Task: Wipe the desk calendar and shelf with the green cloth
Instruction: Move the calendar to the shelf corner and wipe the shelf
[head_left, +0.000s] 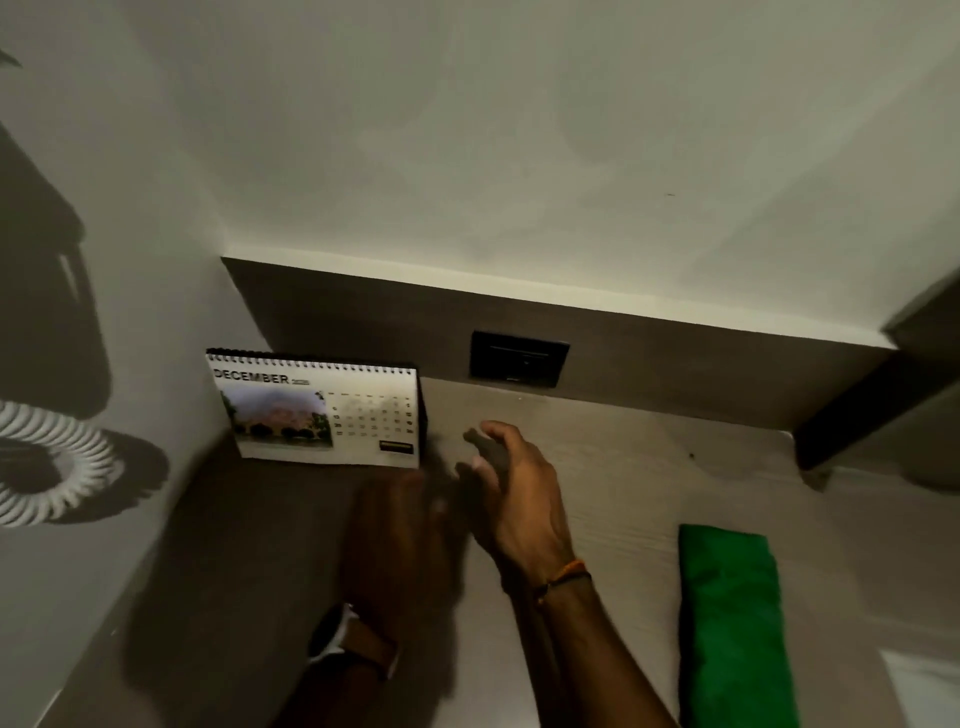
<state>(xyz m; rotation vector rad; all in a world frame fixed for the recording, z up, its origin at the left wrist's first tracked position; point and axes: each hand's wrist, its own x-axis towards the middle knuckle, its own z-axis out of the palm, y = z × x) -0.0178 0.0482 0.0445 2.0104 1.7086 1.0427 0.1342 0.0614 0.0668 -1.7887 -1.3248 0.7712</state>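
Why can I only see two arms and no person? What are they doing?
The camera sits on the person's head and looks down, so you only see their own arms. There is just this one picture. The left hand, with a watch on its wrist, looks blurry. The right hand reaches forward, open. Both are empty. On the shelf a calendar stands in the corner, showing December. A folded green cloth lies to the right, and no hand touches it. The cloth is for wiping, so the cleaning hasn't visibly started.

Left hand (400, 545) motion-blurred, shadowed.
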